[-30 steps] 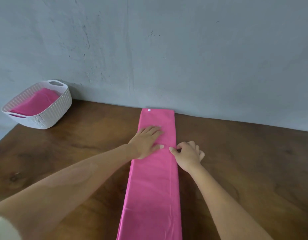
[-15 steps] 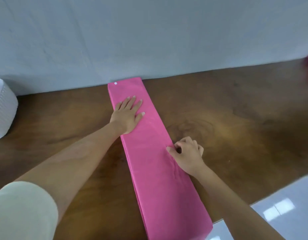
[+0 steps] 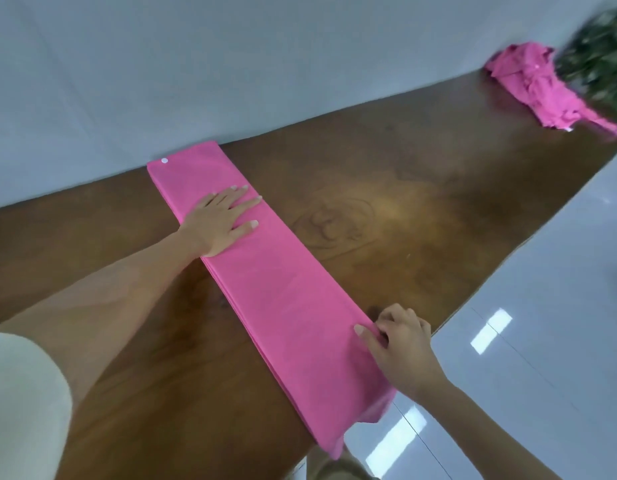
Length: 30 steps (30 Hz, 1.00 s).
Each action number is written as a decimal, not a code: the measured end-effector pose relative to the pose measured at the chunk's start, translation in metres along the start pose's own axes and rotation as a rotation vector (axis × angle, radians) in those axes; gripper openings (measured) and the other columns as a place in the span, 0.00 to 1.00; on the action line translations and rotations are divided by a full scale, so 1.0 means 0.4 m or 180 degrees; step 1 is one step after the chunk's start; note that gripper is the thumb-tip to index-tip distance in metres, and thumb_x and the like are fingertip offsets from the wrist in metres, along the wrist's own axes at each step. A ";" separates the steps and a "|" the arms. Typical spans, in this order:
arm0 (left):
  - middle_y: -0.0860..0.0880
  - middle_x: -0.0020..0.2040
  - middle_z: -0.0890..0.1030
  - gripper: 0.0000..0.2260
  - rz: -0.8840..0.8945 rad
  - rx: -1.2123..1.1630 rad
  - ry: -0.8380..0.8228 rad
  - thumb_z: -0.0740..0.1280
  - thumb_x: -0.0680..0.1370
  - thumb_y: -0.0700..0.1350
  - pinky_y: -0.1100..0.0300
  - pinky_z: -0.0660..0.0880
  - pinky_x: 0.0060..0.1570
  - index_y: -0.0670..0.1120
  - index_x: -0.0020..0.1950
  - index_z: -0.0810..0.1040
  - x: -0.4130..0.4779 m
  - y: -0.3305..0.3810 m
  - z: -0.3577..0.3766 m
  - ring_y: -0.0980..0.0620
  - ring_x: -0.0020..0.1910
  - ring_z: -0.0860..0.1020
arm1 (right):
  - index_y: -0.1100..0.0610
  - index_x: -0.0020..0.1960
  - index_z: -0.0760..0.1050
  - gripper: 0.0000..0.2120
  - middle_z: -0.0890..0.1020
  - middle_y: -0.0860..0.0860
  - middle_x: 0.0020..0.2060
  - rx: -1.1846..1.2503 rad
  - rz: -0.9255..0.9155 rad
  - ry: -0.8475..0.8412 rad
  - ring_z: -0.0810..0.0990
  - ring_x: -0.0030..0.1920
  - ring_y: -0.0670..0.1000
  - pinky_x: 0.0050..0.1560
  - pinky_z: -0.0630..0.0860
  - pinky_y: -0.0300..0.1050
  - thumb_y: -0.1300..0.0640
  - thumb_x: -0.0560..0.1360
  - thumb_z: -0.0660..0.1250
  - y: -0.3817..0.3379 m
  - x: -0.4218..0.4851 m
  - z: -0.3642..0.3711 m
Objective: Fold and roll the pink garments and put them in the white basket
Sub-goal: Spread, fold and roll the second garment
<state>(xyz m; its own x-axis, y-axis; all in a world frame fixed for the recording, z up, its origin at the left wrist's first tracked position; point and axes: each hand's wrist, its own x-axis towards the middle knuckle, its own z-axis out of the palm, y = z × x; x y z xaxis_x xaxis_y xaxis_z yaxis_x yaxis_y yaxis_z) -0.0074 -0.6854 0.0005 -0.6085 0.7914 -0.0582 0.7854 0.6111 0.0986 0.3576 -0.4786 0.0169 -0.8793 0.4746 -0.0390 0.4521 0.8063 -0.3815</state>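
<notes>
Garment (image 3: 283,289): pink, folded into a long narrow strip of several layers. It lies diagonally on the tabletop (image 3: 421,209), with its far end near the wall. The near end overhangs the tabletop edge above the floor (image 3: 542,306). A small white button (image 3: 164,160) sits at the far corner.

Left hand (image 3: 220,221): flat, fingers straight, palm down on the far third of the strip, pinning it.

Right hand (image 3: 400,344): at the strip's right edge near the near end. The thumb is on top and the fingers are curled at the edge, which reads as a pinch on the fabric.

A pile (image 3: 542,88) of crumpled pink cloth lies at the far right of the tabletop, beside a blurred plant (image 3: 598,53). Basket not in view.

Handling, judged:
- The fabric is thin, light and limp, with no stiffness of its own.
- The layers look smooth and are likely to slide over one another and fan out if dragged from one side.
- The hanging end may pull the strip off line.

Where to hold: take one short end across its full width with both hands, thumbs under and fingers on top. Roll tight and even, keeping the side edges aligned.
</notes>
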 end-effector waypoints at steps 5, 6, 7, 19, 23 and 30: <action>0.52 0.84 0.49 0.30 -0.0102 -0.0022 0.0035 0.41 0.81 0.68 0.47 0.45 0.79 0.60 0.82 0.48 -0.011 0.001 0.003 0.49 0.82 0.47 | 0.46 0.27 0.59 0.28 0.71 0.42 0.32 0.0255 0.0048 0.0260 0.71 0.38 0.45 0.49 0.69 0.50 0.28 0.76 0.56 0.059 -0.065 -0.019; 0.52 0.84 0.49 0.30 -0.0140 -0.0022 0.0041 0.41 0.81 0.68 0.47 0.45 0.79 0.60 0.82 0.48 -0.014 0.001 0.004 0.49 0.82 0.47 | 0.49 0.27 0.61 0.30 0.71 0.44 0.29 0.0332 0.0069 0.0310 0.72 0.35 0.46 0.43 0.72 0.50 0.26 0.75 0.54 0.067 -0.064 -0.024; 0.52 0.84 0.49 0.30 -0.0190 -0.0034 0.0039 0.41 0.81 0.68 0.47 0.45 0.79 0.60 0.82 0.48 -0.017 0.001 0.006 0.49 0.82 0.47 | 0.52 0.28 0.63 0.33 0.71 0.47 0.26 0.0415 0.0107 0.0341 0.71 0.32 0.48 0.38 0.73 0.50 0.25 0.75 0.53 0.072 -0.061 -0.030; 0.50 0.84 0.47 0.31 -0.1217 -0.0180 0.0152 0.39 0.81 0.67 0.46 0.45 0.80 0.59 0.83 0.47 -0.089 0.036 0.024 0.47 0.82 0.46 | 0.55 0.35 0.66 0.26 0.71 0.48 0.27 0.0362 0.0540 0.0303 0.71 0.30 0.50 0.33 0.71 0.49 0.34 0.76 0.64 0.168 0.113 -0.131; 0.49 0.84 0.47 0.30 -0.1641 -0.0159 0.0197 0.40 0.82 0.67 0.45 0.45 0.80 0.59 0.83 0.46 -0.114 0.060 0.024 0.46 0.82 0.46 | 0.52 0.37 0.68 0.25 0.77 0.49 0.29 -0.0484 0.0311 0.0183 0.75 0.31 0.49 0.32 0.71 0.44 0.31 0.77 0.59 0.178 0.219 -0.173; 0.47 0.84 0.47 0.32 -0.2406 -0.0216 0.0324 0.39 0.81 0.68 0.44 0.46 0.79 0.58 0.83 0.48 -0.161 0.114 0.033 0.45 0.82 0.46 | 0.52 0.37 0.71 0.27 0.76 0.47 0.31 -0.1295 -0.0152 -0.0014 0.78 0.37 0.56 0.38 0.73 0.47 0.31 0.79 0.54 0.190 0.408 -0.197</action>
<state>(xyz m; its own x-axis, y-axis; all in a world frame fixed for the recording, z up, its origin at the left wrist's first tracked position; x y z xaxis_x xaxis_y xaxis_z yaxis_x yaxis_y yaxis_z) 0.0691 -0.7085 -0.0045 -0.9876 0.1512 -0.0426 0.1446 0.9810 0.1295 0.2602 -0.3119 0.0544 -0.9010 0.4325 -0.0343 0.4323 0.9016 0.0135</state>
